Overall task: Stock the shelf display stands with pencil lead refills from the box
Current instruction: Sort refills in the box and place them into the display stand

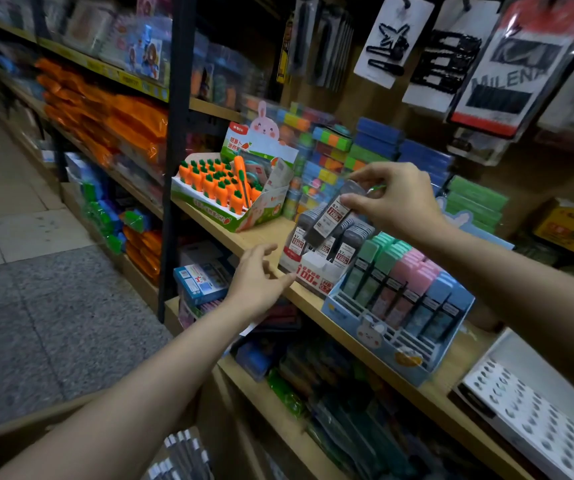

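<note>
My right hand point(387, 199) pinches a grey pencil lead refill case point(335, 213) with a red-and-white label, tilted just above the white display stand point(316, 271). That stand sits on the wooden shelf point(268, 237) and holds several matching grey refill cases. My left hand point(257, 278) hovers with fingers spread at the shelf's front edge, left of the stand, holding nothing. At the bottom edge, the cardboard box point(36, 427) holds more grey refills point(183, 455), partly hidden by my left forearm.
A blue bunny display stand point(382, 337) with green, pink and blue cases sits right of the white stand. A carrot-eraser display point(223, 192) stands to the left. A white perforated box point(527, 417) lies far right. Hair-clip cards point(430, 53) hang overhead. Lower shelves are packed.
</note>
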